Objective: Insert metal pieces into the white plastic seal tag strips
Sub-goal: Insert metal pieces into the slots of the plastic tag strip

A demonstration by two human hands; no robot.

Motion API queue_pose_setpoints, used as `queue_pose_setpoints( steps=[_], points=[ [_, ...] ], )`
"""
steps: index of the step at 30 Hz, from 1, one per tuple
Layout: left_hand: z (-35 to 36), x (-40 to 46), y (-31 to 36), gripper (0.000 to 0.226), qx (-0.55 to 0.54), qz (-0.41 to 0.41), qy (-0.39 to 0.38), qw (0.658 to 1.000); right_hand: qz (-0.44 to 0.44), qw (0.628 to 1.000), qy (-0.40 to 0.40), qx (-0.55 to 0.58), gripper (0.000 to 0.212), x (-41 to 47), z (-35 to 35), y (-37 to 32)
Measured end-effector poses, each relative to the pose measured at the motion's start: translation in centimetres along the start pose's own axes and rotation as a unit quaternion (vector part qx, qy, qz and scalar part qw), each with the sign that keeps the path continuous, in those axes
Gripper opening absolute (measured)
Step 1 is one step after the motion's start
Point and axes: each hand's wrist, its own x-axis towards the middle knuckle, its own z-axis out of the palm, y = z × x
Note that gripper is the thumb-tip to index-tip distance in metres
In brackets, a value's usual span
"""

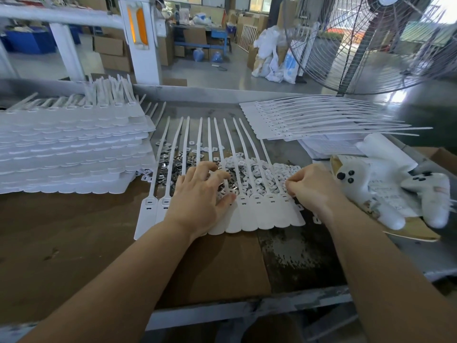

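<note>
left hand (197, 201) spread flat on tag strip (249, 214) | right hand (311, 189) fingers curled at strip edge, grip unclear

Worn grey bench (291, 256), brown cardboard sheet (74, 243) laid across it, white seal tag strips (249, 214) fanned on top, metal pieces (173, 162) heaped, stacked strips (74, 149) at left
</note>
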Motion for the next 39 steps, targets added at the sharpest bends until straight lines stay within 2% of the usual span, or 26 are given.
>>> queue_pose_setpoints(
  steps=[4, 7, 12, 21, 26, 30, 34, 39],
  points=[
    [0.0, -0.1, 0.1, 0.042, 0.008, 0.012, 0.013, 1.000, 0.039, 0.993, -0.041, 0.102, 0.018, 0.2, -0.7, 0.4],
    [-0.1, -0.1, 0.0, 0.041, 0.007, 0.010, 0.015, 1.000, 0.078, 0.982, -0.084, 0.151, 0.006, 0.1, -1.1, 0.4],
    [-0.1, -0.1, 0.0, 0.042, 0.001, 0.006, 0.014, 1.000, 0.106, 0.969, -0.124, 0.187, 0.014, 0.3, -1.1, 0.5],
    [-0.1, 0.0, -0.1, 0.041, -0.011, 0.000, 0.019, 1.000, 0.114, 0.932, -0.153, 0.307, 0.016, 0.1, -1.3, 0.3],
    [-0.2, 0.0, -0.1, 0.041, -0.016, 0.000, 0.024, 1.000, 0.138, 0.937, -0.111, 0.302, 0.018, 0.1, -0.7, 0.0],
    [-0.6, 0.0, 0.0, 0.039, -0.051, -0.009, 0.026, 0.998, 0.158, 0.923, -0.102, 0.336, 0.020, 0.0, -0.6, -0.1],
    [-1.3, 0.1, 0.1, 0.036, -0.100, -0.027, 0.013, 0.995, 0.150, 0.905, -0.138, 0.374, 0.017, 0.0, -0.4, -0.3],
    [-2.1, -0.1, 0.6, 0.029, -0.130, -0.023, 0.040, 0.990, 0.131, 0.879, -0.157, 0.431, 0.016, -0.1, -0.5, 0.0]
  ],
)
